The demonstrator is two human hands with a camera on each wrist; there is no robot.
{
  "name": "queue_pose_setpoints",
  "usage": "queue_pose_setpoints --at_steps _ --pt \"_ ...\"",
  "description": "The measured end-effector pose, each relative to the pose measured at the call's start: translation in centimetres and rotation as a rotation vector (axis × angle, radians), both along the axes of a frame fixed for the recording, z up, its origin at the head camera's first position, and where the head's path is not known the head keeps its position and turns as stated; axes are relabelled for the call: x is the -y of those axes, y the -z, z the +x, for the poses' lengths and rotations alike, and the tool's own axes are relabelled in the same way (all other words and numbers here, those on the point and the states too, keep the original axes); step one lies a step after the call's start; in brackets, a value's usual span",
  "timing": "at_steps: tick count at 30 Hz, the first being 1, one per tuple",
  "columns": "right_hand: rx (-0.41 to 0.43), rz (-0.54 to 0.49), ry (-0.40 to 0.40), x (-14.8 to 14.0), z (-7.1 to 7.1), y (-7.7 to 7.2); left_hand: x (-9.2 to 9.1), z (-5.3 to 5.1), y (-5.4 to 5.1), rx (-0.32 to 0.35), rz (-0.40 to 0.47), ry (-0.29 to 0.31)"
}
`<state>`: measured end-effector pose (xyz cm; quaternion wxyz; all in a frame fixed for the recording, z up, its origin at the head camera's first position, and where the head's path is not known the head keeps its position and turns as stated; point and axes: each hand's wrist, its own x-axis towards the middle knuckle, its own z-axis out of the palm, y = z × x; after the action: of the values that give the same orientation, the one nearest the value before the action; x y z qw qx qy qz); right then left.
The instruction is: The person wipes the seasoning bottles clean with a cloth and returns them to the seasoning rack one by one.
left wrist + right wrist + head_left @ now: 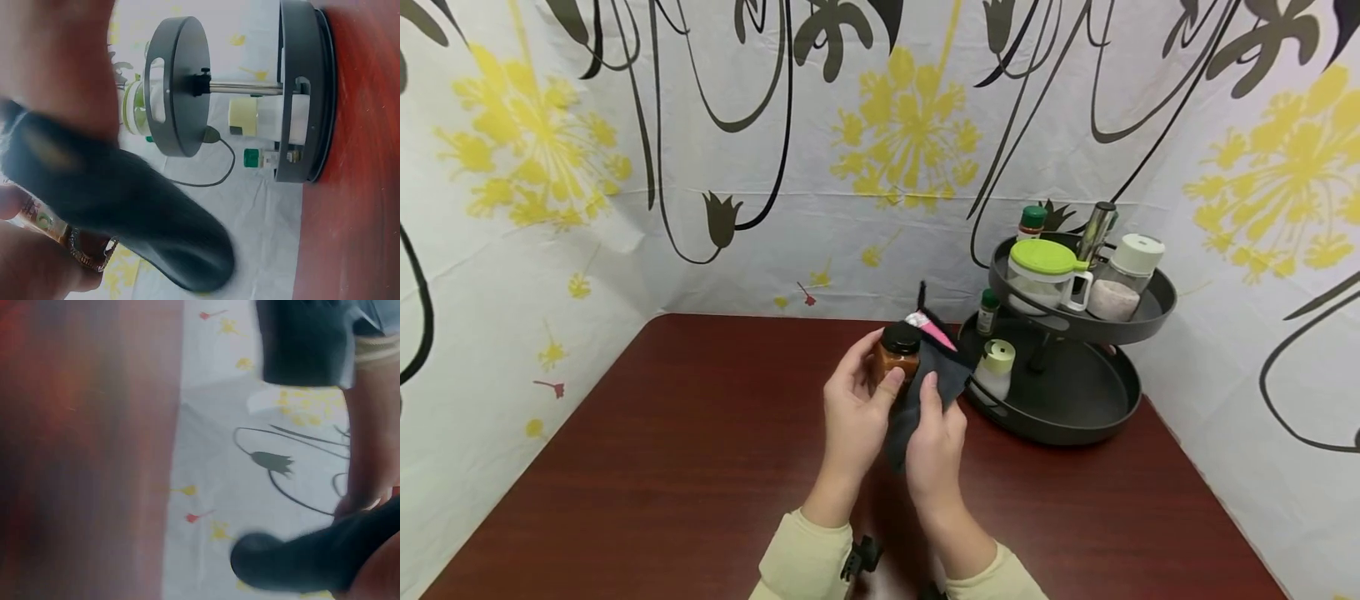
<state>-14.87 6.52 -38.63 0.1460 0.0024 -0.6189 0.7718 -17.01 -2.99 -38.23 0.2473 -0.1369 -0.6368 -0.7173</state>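
Observation:
My left hand [856, 417] grips a small jar [897, 360] of reddish-brown contents with a black lid, held upright above the table. Close beside it, my right hand [938, 454] holds a dark grey cloth [946, 371] with a pink-and-white tag, the thumb lying over it. The cloth meets the jar's right side and hangs down between the two hands. In the left wrist view the dark cloth [150, 200] covers much of the jar, whose label [45, 219] partly shows. The right wrist view has the cloth [306, 559] at its lower edge; the jar is hidden there.
A two-tier dark round rack [1060, 425] stands on the red-brown table [700, 467] at the right. Its upper tier bears a green-lidded container [1045, 267] and a white-capped jar [1126, 279]; below are a pale-capped shaker [996, 371] and a green-capped bottle [987, 312]. Patterned fabric hangs behind.

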Motion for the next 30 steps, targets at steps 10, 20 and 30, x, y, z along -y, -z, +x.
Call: queue_pose_setpoints --at_steps 10,20,30 --pt "0.018 -0.004 -0.099 -1.7 -0.8 -2.4 0.1 -0.1 0.4 0.095 -0.036 0.041" --pt "0.045 0.105 -0.061 -1.8 -0.2 -1.4 0.5 0.2 0.1 0.063 -0.019 0.026" --pt "0.120 0.117 -0.135 -1.7 -0.3 -1.1 1.0 -0.1 0.1 0.067 -0.065 0.015"
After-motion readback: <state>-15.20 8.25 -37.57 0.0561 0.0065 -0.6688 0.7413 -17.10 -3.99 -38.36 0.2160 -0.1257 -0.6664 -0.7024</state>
